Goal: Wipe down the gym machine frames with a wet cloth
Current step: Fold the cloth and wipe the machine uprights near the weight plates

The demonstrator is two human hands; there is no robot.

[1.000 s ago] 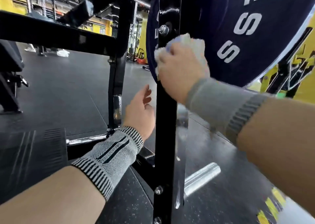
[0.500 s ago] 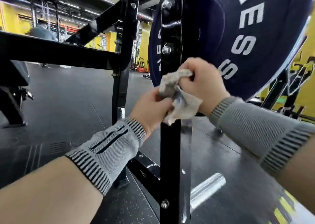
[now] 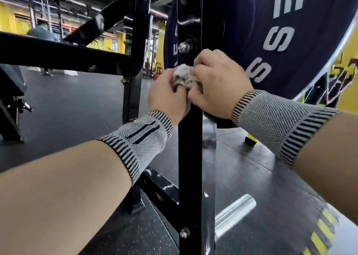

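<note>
cloth point(image 3: 183, 76) now bunched tighter | left hand point(image 3: 166, 97) and right hand point(image 3: 217, 86) closer, both gripping it | against black upright point(image 3: 190, 148)

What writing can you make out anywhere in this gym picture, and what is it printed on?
"E S S": large white letters, the end of a cut-off word, on the dark blue weight plate.
White letters on the plate's left part, beside the black frame post: partly hidden, not readable.
Yellow and black markings at the far right: no readable text.
Nothing is written on the cloth.
</note>
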